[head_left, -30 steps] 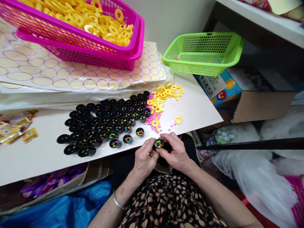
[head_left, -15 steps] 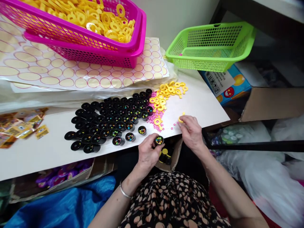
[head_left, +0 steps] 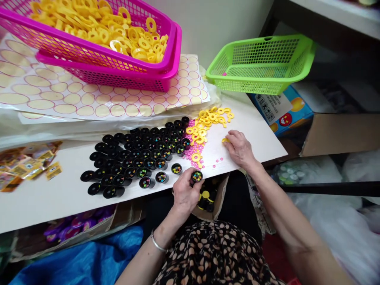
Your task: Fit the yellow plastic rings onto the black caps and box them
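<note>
Currently holding a small black cup point(head_left: 196, 176) in the left hand point(head_left: 184, 190), clamping thumb and fingers on its wall, facing its mouth upward and showing coloured pellets inside. Counting the clock from that cup, holding a yellow ring point(head_left: 225, 140) at about one o'clock in the right hand point(head_left: 240, 149), pressing thumb and fingertips together on it and hiding most of it. Having a few loose pink beads point(head_left: 217, 161) lying between the two hands on the white table point(head_left: 255, 138). Facing a spread of pink pieces point(head_left: 193, 151) at twelve o'clock, partly lying under a heap of yellow rings point(head_left: 204, 120). Meeting close rows of black cups point(head_left: 139, 153) at ten o'clock, with three filled cups point(head_left: 161, 177) standing nearest the left hand. Having stacked magenta baskets point(head_left: 107, 75) at eleven, holding more rings and pressing on a sheet of cream ovals point(head_left: 102, 110). Having a green basket point(head_left: 246, 85) at one, covering part of a blue carton point(head_left: 297, 113) at two. Having gold packets point(head_left: 32, 164) well apart at nine, an open box point(head_left: 220, 194) of black-and-yellow pieces just below at five, blue sheeting point(head_left: 86, 257) at eight, and clear bags point(head_left: 329, 221) between three and four.
</note>
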Motion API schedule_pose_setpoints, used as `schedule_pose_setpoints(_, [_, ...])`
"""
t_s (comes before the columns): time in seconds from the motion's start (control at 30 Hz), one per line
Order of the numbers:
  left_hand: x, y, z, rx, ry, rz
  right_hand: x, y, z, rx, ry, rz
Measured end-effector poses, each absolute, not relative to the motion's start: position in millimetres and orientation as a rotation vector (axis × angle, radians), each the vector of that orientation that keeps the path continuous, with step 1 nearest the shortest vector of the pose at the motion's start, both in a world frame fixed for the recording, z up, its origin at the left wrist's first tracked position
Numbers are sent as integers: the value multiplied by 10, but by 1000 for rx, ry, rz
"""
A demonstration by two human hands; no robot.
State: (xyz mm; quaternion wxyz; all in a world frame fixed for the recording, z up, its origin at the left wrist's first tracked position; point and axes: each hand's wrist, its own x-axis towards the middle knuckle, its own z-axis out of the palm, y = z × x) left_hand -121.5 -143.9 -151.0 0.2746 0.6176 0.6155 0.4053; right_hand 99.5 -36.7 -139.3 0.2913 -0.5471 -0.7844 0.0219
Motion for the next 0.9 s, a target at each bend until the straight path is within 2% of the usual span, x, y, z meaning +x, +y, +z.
schedule_pose_setpoints(0.1, [-1206, -1409, -1527, 1645, 1695, 1103, 933, -467, -1365, -1417, -1970, 58])
schedule_pose_setpoints(0.3, [-1178, -1336, -1540, 1665, 1705, 1119, 760, -985, -1387, -1362, -1762, 268])
schedule_pose_setpoints(0.53, [-1089, -1342, -1557, 1736, 1676, 1156, 614, -1647, -1570, -1380, -1723, 340])
schedule_pose_setpoints(0.7, [-1111, -1272, -1607, 1755, 1726, 1160, 614, -1823, -1729, -1325, -1816, 396])
schedule_pose_setpoints(0.9, [-1188, -1324, -1514, 1815, 1765, 1132, 1008, -2078, -1658, -1601, -1772, 249])
